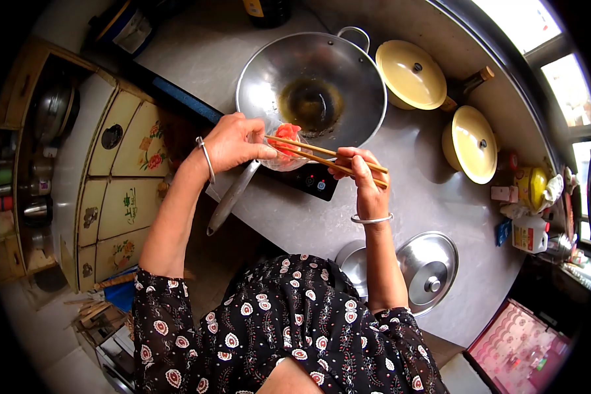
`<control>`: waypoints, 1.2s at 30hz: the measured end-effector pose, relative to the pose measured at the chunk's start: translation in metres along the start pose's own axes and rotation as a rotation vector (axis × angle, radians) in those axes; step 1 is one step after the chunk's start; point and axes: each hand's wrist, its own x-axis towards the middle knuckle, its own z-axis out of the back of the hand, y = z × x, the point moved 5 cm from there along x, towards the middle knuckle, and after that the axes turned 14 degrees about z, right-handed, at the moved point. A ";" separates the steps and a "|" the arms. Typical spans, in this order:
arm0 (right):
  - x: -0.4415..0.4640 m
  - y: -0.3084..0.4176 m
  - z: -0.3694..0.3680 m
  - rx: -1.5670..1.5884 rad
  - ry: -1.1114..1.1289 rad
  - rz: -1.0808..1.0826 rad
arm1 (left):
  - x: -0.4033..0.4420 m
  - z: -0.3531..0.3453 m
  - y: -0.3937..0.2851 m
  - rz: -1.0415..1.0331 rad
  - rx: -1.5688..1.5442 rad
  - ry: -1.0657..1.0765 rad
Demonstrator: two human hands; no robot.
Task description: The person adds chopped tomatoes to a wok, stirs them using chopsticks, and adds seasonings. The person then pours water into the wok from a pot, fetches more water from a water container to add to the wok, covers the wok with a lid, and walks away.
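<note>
My left hand (238, 141) grips the rim of a small clear glass bowl (284, 162), tilted over the near edge of the wok. Red slices (286, 135), perhaps tomato, lie in the bowl. My right hand (362, 167) is closed around a pair of wooden chopsticks (322, 159), whose tips reach into the bowl at the red slices. Under the bowl, the large steel wok (259, 72) has a pool of yellowish oil (310, 107) at its bottom. Its long handle (233, 199) points toward me, below my left hand.
The wok sits on a black induction cooker (315, 182) with lit red marks. Two lidded yellow pots (410, 75) stand to the right. A steel lid (429, 272) and a steel bowl (354, 264) lie near my right forearm. Bottles (530, 234) line the window side.
</note>
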 end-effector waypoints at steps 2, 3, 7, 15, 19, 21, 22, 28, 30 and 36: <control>0.005 -0.005 0.004 0.005 -0.019 -0.032 | 0.012 0.001 -0.002 0.033 -0.018 0.073; 0.008 -0.007 0.005 0.007 -0.029 -0.047 | 0.016 0.001 -0.004 0.035 -0.023 0.109; 0.019 -0.014 0.011 0.017 -0.069 -0.096 | 0.037 -0.003 0.003 0.070 -0.061 0.187; 0.033 -0.032 0.015 -0.009 -0.092 -0.109 | 0.073 -0.021 0.021 0.220 -0.124 0.355; 0.037 -0.034 0.014 -0.071 -0.089 -0.069 | 0.080 -0.024 0.026 0.282 -0.105 0.370; 0.040 -0.036 0.014 -0.100 -0.101 -0.018 | 0.083 -0.025 0.030 0.291 -0.131 0.382; 0.042 -0.037 0.015 -0.121 -0.099 0.011 | 0.084 -0.024 0.032 0.295 -0.145 0.388; 0.051 -0.020 0.018 -0.142 -0.124 0.108 | 0.078 -0.015 0.028 0.269 -0.143 0.357; 0.050 -0.012 0.018 -0.087 -0.113 0.062 | 0.072 -0.010 0.023 0.236 -0.110 0.325; 0.040 -0.012 0.015 0.016 0.006 -0.092 | 0.051 0.002 0.007 0.023 0.061 0.151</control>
